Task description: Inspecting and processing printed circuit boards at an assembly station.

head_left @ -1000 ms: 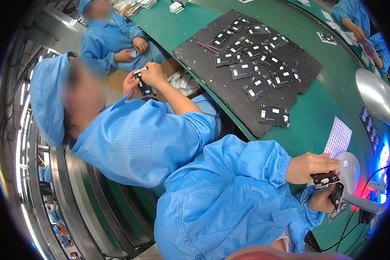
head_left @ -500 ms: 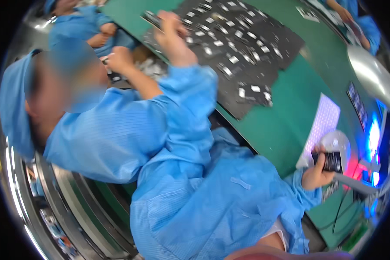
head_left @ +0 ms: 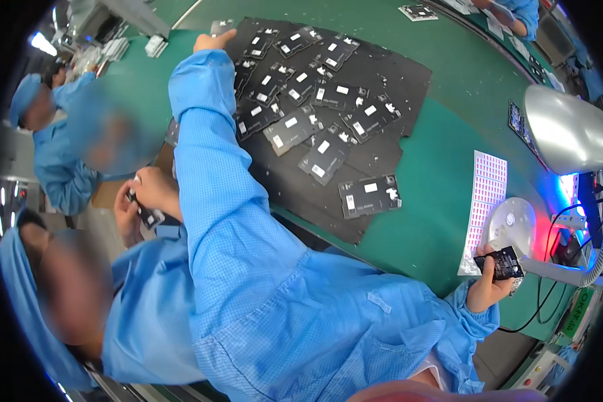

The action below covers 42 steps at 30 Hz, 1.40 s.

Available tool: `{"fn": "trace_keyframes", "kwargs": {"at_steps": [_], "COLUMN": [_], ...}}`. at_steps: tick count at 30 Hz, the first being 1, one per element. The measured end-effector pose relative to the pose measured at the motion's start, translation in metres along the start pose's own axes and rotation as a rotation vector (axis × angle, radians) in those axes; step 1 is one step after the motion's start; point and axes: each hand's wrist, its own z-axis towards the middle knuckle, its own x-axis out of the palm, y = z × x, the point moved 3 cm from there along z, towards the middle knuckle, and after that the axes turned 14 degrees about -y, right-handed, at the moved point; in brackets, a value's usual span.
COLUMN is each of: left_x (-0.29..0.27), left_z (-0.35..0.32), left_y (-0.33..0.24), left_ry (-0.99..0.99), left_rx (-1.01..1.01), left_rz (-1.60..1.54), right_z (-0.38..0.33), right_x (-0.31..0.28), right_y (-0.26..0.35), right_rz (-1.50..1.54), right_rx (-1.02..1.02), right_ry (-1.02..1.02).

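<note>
A small, thin, rectangular black circuit board [head_left: 504,262] is being gripped in the right hand [head_left: 488,289], just beside a clear round disc [head_left: 512,224] on the right side of the green table [head_left: 442,181]; the thumb is being pressed over its face and the fingers are being tucked behind, largely hidden, presumably so that it is being steadied by 1 hand alone. The right forearm is being held low and close to the torso. The left arm is being stretched far out, nearly straight, toward the far left corner of a flat dark grey mat [head_left: 375,74], with the left hand [head_left: 211,42] being held at a small, flat greyish piece [head_left: 222,27] and 1 finger being pointed rightward; whether that piece is being gripped or merely touched cannot be told. On the mat, about 12 flat black modules with white labels [head_left: 370,196] are being laid out face up in a loose spread, perhaps so that each is being left easy to reach. Leftward, a dark module [head_left: 151,217] is being handled in a co-worker's hands [head_left: 157,189].
</note>
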Motion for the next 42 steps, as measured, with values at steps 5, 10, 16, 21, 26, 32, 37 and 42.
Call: {"fn": "trace_keyframes", "kwargs": {"at_steps": [5,10,16,21,26,32,37,42], "left_x": [0.026,-0.011,-0.1,-0.17,-0.132,-0.12,-0.126,-0.166], "left_z": [0.016,0.028,-0.044,-0.315,-0.485,-0.538,-0.551,-0.538], "left_y": [0.009,-0.025,-0.11,-0.232,-0.221,-0.158,-0.126,-0.087], "left_ry": [-0.162,-0.296,-0.536,0.515,0.993,1.467,1.519,1.291], "left_rx": [0.161,0.264,0.279,0.198,1.147,0.937,0.841,0.787], "left_rz": [0.142,-0.125,-1.485,-1.937,-1.409,-1.194,-1.367,-1.265], "right_z": [-0.004,-0.01,-0.001,0.028,0.04,-0.014,-0.044,-0.089], "right_x": [0.012,0.023,0.015,-0.011,-0.022,-0.005,0.006,0.027], "right_y": [-0.001,-0.001,0.009,0.002,-0.005,-0.001,-0.002,0.043], "right_rz": [0.025,0.034,0.265,0.392,0.435,0.308,0.361,0.232], "right_rx": [-0.046,-0.01,-0.099,-0.179,-0.074,0.152,-0.003,-0.13], "right_ry": [0.108,0.176,0.445,0.427,0.525,0.711,0.931,1.018]}}
